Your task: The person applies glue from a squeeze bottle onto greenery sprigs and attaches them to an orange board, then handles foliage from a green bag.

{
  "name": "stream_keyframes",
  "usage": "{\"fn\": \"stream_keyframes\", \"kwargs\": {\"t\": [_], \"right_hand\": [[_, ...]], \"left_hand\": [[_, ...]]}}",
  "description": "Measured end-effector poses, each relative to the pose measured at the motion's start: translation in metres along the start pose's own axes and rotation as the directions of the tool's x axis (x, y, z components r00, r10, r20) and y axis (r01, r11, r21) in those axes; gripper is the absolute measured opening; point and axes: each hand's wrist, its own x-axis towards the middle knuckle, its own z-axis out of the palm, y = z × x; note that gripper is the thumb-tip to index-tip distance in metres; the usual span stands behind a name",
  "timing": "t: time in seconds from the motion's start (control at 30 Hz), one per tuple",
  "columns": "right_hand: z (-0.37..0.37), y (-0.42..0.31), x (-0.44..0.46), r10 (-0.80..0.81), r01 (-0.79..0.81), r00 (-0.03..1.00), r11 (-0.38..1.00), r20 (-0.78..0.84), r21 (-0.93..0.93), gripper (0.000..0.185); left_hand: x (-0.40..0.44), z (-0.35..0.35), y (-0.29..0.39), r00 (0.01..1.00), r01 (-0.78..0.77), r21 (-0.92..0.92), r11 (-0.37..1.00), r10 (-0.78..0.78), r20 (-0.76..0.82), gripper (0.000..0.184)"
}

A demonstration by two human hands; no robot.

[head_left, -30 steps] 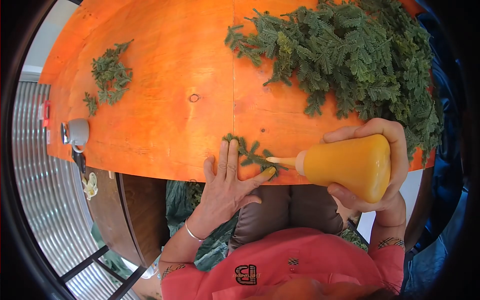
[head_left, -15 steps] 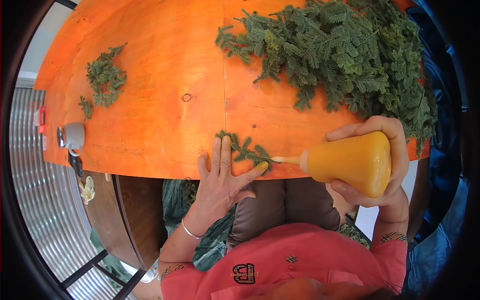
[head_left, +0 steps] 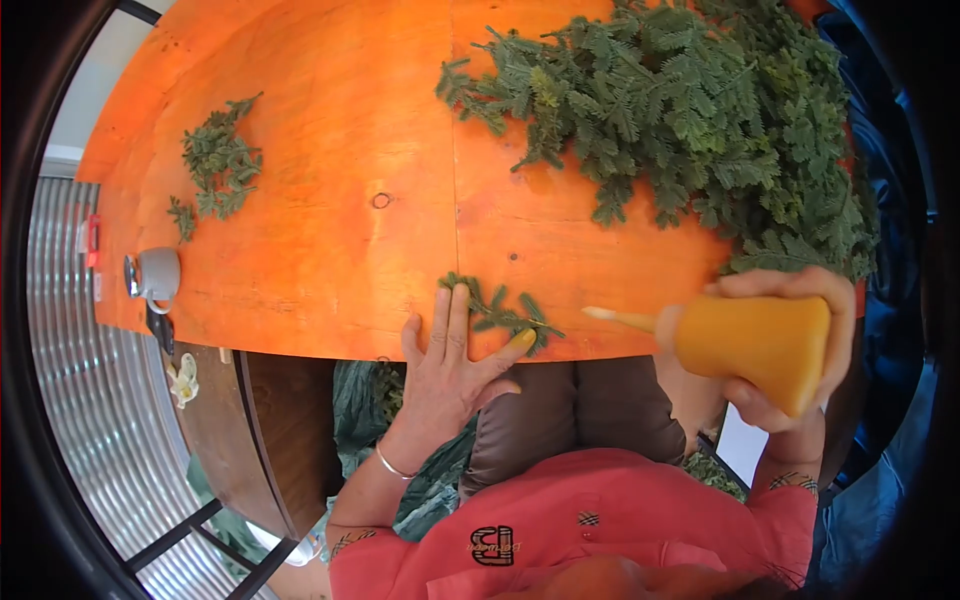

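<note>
Observed: our left hand (head_left: 446, 385), digits spread, lay on the sprig (head_left: 500, 314) at the surface (head_left: 330, 230); our right hand (head_left: 838, 312) gripped the bottle (head_left: 755, 342), nozzle (head_left: 632, 320) near the sprig.

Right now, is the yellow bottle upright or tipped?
Tipped. The yellow bottle is sideways in the right hand, its nozzle pointing left, not straight up.

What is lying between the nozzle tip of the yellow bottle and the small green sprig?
In the head view, only a narrow bare stretch of orange tabletop shows between the nozzle tip and the sprig.
</note>
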Motion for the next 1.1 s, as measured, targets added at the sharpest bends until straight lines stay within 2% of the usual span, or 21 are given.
{"fn": "stream_keyframes", "kwargs": {"t": [0.1, 0.23, 0.33, 0.57, 0.67, 0.73, 0.8, 0.83, 0.9, 0.93, 0.97, 1.0, 1.07, 1.1], "right_hand": [[-0.006, 0.001, -0.016, 0.052, -0.047, 0.998, 0.984, -0.029, 0.172, 0.083], [-0.005, 0.022, -0.015, 0.012, -0.016, 1.000, 0.954, 0.014, 0.301, 0.087], [0.019, 0.038, -0.008, 0.008, 0.009, 0.999, 0.918, -0.040, 0.397, 0.086], [0.040, 0.047, 0.024, -0.022, -0.016, 0.996, 0.900, 0.081, 0.436, 0.086], [0.038, 0.049, 0.027, -0.035, -0.021, 0.987, 0.939, 0.157, 0.342, 0.087], [0.037, 0.042, 0.021, 0.077, -0.092, 0.996, 0.915, 0.055, 0.393, 0.087], [0.038, 0.031, 0.008, 0.317, -0.162, 0.936, 0.776, -0.155, 0.609, 0.086], [0.027, 0.036, 0.002, 0.280, -0.151, 0.939, 0.858, -0.200, 0.490, 0.086], [0.003, 0.037, -0.011, 0.266, -0.149, 0.922, 0.914, -0.281, 0.377, 0.085], [-0.006, 0.036, -0.017, 0.258, -0.150, 0.910, 0.935, -0.325, 0.321, 0.085], [-0.013, 0.035, -0.023, 0.283, -0.164, 0.899, 0.925, -0.335, 0.343, 0.086], [-0.017, 0.033, -0.030, 0.310, -0.178, 0.887, 0.913, -0.341, 0.367, 0.087], [-0.020, 0.033, -0.042, 0.344, -0.163, 0.873, 0.874, -0.345, 0.457, 0.086], [-0.020, 0.035, -0.048, 0.348, -0.136, 0.875, 0.844, -0.337, 0.518, 0.085]], "left_hand": [[-0.005, 0.011, 0.004, 0.997, 0.044, 0.007, 0.999, -0.043, -0.066, 0.050], [-0.009, 0.022, 0.002, 0.992, 0.048, 0.039, 0.998, -0.043, -0.119, 0.044], [-0.010, 0.026, 0.001, 0.990, 0.047, 0.053, 0.997, -0.039, -0.138, 0.043], [-0.008, 0.025, 0.000, 0.990, 0.051, 0.026, 0.998, -0.047, -0.136, 0.042], [-0.007, 0.020, 0.001, 0.991, 0.066, -0.037, 0.997, -0.070, -0.116, 0.042], [-0.007, 0.012, 0.001, 0.991, 0.060, -0.093, 0.994, -0.070, -0.112, 0.039], [-0.013, 0.000, -0.003, 0.991, 0.032, -0.150, 0.988, -0.051, -0.125, 0.034], [-0.022, -0.009, -0.006, 0.995, 0.041, -0.116, 0.992, -0.051, -0.090, 0.031], [-0.051, -0.033, -0.011, 0.998, 0.053, -0.048, 0.997, -0.054, -0.023, 0.026], [-0.066, -0.054, -0.003, 0.988, 0.150, -0.081, 0.985, -0.147, 0.044, 0.024], [-0.090, -0.062, -0.005, 0.979, 0.193, -0.076, 0.978, -0.187, 0.079, 0.025], [-0.107, -0.083, 0.000, 0.940, 0.288, -0.034, 0.957, -0.276, 0.199, 0.022], [-0.136, -0.095, -0.002, 0.874, 0.356, 0.111, 0.928, -0.372, 0.313, 0.023], [-0.130, -0.095, -0.003, 0.913, 0.361, -0.026, 0.932, -0.347, 0.216, 0.023]]}}
